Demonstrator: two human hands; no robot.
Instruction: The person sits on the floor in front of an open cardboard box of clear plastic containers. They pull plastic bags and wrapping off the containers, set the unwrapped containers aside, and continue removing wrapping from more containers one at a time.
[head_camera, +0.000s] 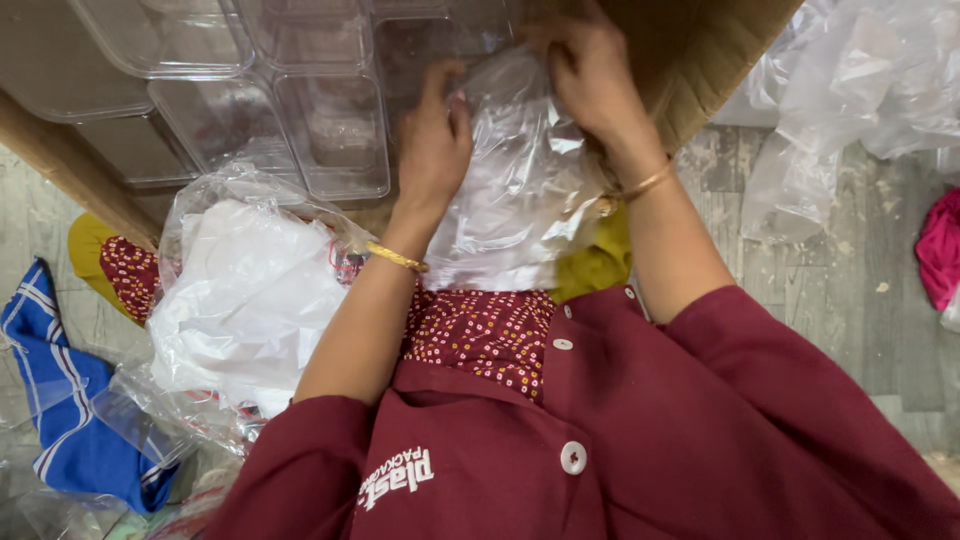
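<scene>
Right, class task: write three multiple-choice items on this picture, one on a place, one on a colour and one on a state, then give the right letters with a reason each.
1. Where does the heap of folded clear bags lie?
A. To the left of the left hand
B. Inside the cardboard box
C. On the pink cloth

2. What colour is the striped cloth at the lower left?
A. Green
B. Blue
C. Black

3. How do the hands hold the clear plastic bag?
A. Both hands grip it
B. Only the right hand touches it
C. Neither hand touches it

Answers:
1 A, the heap sits beside the left forearm, outside the box.
2 B, it is blue with white stripes.
3 A, the fingers of both hands close on the bag near its top.
</scene>
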